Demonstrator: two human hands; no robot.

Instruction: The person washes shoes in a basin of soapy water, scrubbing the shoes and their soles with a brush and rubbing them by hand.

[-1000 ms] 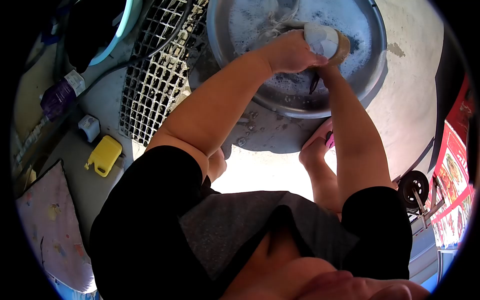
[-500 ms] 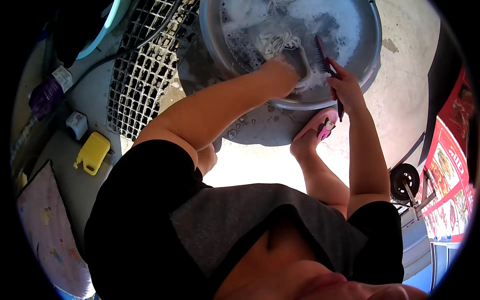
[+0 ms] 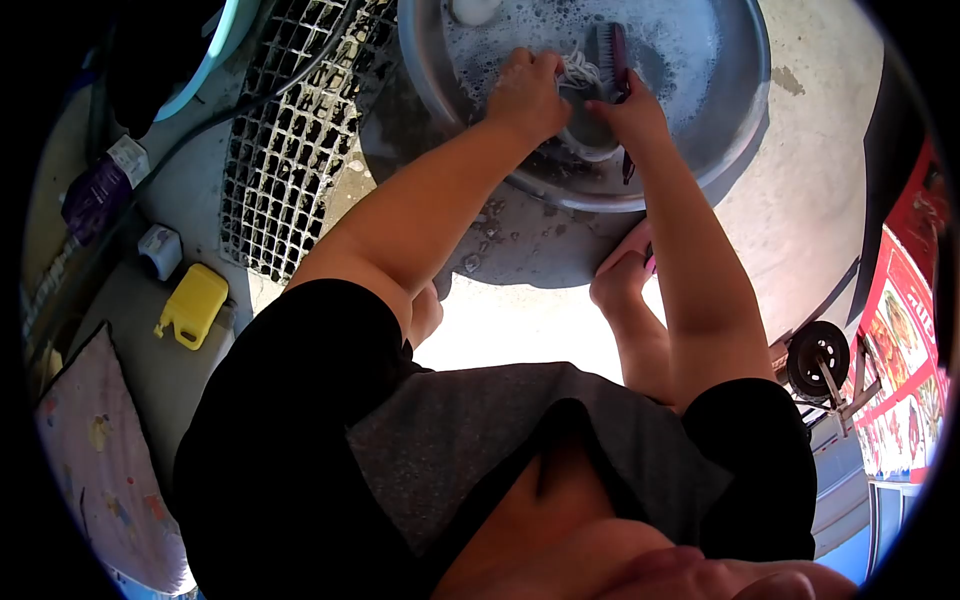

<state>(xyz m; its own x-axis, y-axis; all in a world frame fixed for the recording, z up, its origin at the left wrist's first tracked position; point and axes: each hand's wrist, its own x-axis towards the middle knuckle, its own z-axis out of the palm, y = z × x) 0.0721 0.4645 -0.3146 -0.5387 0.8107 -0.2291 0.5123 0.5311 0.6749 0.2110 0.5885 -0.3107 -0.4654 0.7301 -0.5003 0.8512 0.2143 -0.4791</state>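
Note:
A grey metal basin point(image 3: 745, 150) holds soapy water. In it lies a shoe point(image 3: 592, 140), seen low between my hands, with white laces point(image 3: 578, 72) bunched on top. My left hand point(image 3: 530, 95) has its fingers closed at the left side of the shoe and laces. My right hand point(image 3: 632, 112) grips a dark purple brush point(image 3: 619, 55), its pale bristles facing left, beside the laces. A round white thing point(image 3: 474, 10) sits in the foam at the basin's far left.
Left of the basin are a metal grate point(image 3: 285, 150), a black hose point(image 3: 240, 112) and a light blue tub point(image 3: 215, 60). Farther left stand a yellow jug point(image 3: 193, 306), a white container point(image 3: 160, 250) and a purple bottle point(image 3: 98, 195). A wheel point(image 3: 817, 360) is at right.
My hands were together on the shoe, then parted. Since then the brush has swung over to the laces, and my left hand has moved up and left to the shoe's side.

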